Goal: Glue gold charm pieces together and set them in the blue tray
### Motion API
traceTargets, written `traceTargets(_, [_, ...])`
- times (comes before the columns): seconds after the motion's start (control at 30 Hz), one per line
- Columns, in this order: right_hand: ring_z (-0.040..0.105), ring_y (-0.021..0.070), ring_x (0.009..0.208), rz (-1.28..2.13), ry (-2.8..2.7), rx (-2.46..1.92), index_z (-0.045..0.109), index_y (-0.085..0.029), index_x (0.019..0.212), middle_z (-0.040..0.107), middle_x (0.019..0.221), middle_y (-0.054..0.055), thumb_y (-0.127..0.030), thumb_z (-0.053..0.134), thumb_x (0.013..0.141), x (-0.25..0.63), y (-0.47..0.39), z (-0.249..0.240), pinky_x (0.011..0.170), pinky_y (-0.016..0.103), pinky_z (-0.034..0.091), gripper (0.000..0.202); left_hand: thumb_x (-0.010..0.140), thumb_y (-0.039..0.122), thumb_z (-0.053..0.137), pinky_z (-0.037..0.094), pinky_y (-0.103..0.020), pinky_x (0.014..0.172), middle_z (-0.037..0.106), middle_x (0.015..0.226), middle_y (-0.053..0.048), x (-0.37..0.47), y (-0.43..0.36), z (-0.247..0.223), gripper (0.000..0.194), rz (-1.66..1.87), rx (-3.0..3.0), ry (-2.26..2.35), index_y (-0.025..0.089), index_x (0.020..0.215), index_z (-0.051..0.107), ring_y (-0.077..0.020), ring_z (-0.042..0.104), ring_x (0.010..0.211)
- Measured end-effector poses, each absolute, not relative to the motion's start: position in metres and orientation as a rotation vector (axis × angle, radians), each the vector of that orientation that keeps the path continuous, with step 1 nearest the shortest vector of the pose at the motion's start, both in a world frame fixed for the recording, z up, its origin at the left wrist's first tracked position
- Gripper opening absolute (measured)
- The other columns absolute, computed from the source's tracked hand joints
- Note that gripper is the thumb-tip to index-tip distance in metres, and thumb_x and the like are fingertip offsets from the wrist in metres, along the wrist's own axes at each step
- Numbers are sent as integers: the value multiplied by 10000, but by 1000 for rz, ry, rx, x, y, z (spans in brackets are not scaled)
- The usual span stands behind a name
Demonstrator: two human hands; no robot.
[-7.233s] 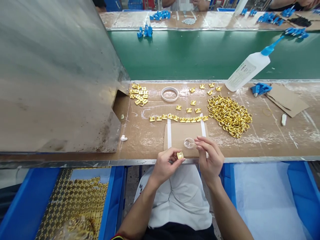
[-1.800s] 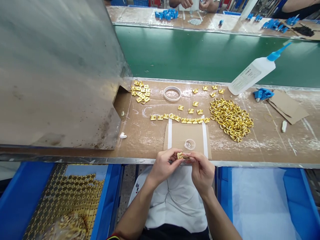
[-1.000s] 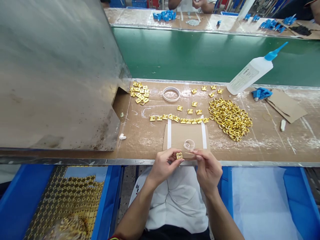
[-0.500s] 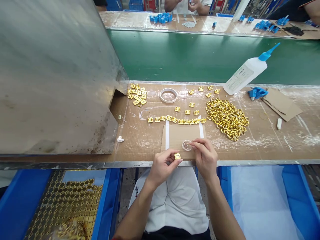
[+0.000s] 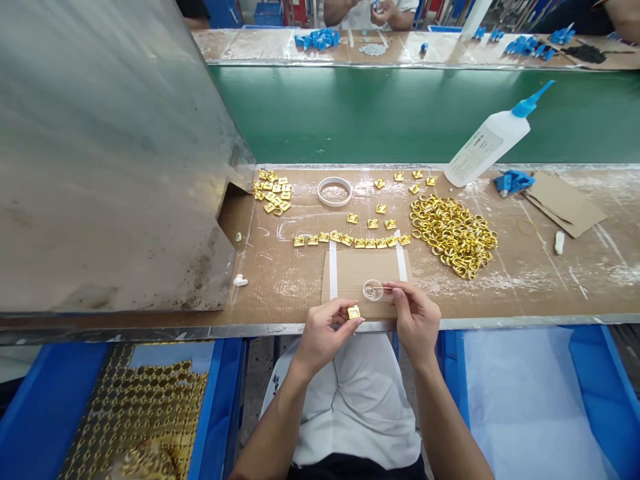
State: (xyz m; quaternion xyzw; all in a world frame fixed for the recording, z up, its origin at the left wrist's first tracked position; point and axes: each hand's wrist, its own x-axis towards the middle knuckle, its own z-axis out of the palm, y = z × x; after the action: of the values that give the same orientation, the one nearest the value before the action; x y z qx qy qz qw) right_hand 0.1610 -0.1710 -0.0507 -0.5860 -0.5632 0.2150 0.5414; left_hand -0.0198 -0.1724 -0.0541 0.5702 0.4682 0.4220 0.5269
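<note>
Between thumb and fingers, my left hand (image 5: 327,333) pinches a square gold piece (image 5: 354,312) close to the table's front edge. My right hand (image 5: 418,321) grips a thin stick (image 5: 388,288), its tip reaching into a small clear round dish (image 5: 373,290). The dish stands on a cardboard pad (image 5: 367,267) fastened with white tape strips. Behind the pad runs a row of square gold pieces (image 5: 370,243), and a few more lie scattered beyond it. A heap of gold rings (image 5: 453,233) is to the right of the row.
A large metal housing (image 5: 115,167) blocks the left side. At the back stand a white tape roll (image 5: 335,191) and a tilted squeeze bottle (image 5: 487,148). Blue bins flank my lap, the left one holding gold pieces (image 5: 145,400). Another person's hands (image 5: 385,12) are across the green belt (image 5: 350,110).
My right hand has shifted slightly right and turned, and the stick now lies more level with its tip in the dish. My left hand still holds the gold piece.
</note>
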Motion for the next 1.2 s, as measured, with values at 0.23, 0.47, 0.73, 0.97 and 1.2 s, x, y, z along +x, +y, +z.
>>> traceTargets(0.23, [736, 187, 677, 555, -1223, -1399, 757, -201, 911, 807, 855, 65, -321, 599, 981, 160, -172, -49, 602, 287, 588, 211, 831, 297, 737, 593, -209, 541, 692, 704, -23, -20, -174, -54, 228, 993, 1389, 1155, 125, 981, 740, -129, 665, 568])
traceTargets(0.47, [730, 171, 689, 538, -1220, -1312, 745, -213, 952, 796, 858, 51, -243, 591, 993, 152, -188, -43, 599, 270, 576, 162, 846, 322, 740, 591, -213, 538, 694, 691, -24, -19, -174, -55, 246, 976, 1410, 1170, 127, 996, 735, -137, 676, 565])
traceTargets(0.73, [780, 203, 808, 474, -1496, -1229, 734, -244, 986, 808, 884, 35, -173, 580, 988, 146, -199, -37, 711, 302, 634, 170, 864, 356, 719, 617, -235, 561, 712, 704, -33, -19, -174, -55, 272, 971, 1431, 1148, 125, 1007, 729, -152, 700, 589])
traceTargets(0.97, [778, 203, 790, 442, -1566, -1209, 714, -237, 982, 801, 864, 44, -125, 573, 970, 142, -196, -38, 701, 304, 645, 181, 869, 366, 712, 616, -230, 576, 738, 737, -47, -18, -173, -54, 259, 986, 1469, 1163, 134, 985, 733, -153, 706, 612])
traceTargets(1.2, [778, 211, 774, 449, -1591, -1210, 726, -232, 972, 797, 843, 48, -140, 558, 974, 140, -195, -39, 683, 307, 643, 191, 866, 348, 716, 606, -224, 576, 750, 742, -46, -17, -173, -54, 228, 1003, 1490, 1164, 144, 965, 739, -144, 696, 600])
